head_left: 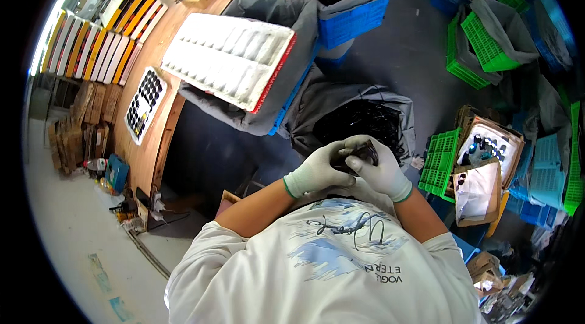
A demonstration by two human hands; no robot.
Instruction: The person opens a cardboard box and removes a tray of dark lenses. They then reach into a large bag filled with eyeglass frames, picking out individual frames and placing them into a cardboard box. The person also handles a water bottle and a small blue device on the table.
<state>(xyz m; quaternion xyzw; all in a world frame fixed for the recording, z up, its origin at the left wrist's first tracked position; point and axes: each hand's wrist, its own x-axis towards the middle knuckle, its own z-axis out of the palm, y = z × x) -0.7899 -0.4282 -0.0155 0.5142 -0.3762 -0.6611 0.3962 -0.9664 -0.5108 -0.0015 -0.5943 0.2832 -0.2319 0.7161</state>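
Both hands wear white gloves with green cuffs, held together near my chest. My left hand (317, 172) curls round the left side of a dark, glossy object (364, 153), possibly thin plastic pieces, too small to identify. My right hand (381, 172) grips it from the right, thumb across it. Just beyond them sits a grey lined sack (402, 114) heaped with thin black pieces (347, 123).
A wooden bench (166, 129) at left bears a white moulded tray (225, 56) overhanging a lined blue crate (280, 123), a tray of dark ovals (146, 102) and stacked trays (85, 47). Lined crates (353, 22), green baskets (439, 162) and cardboard boxes (475, 196) stand around.
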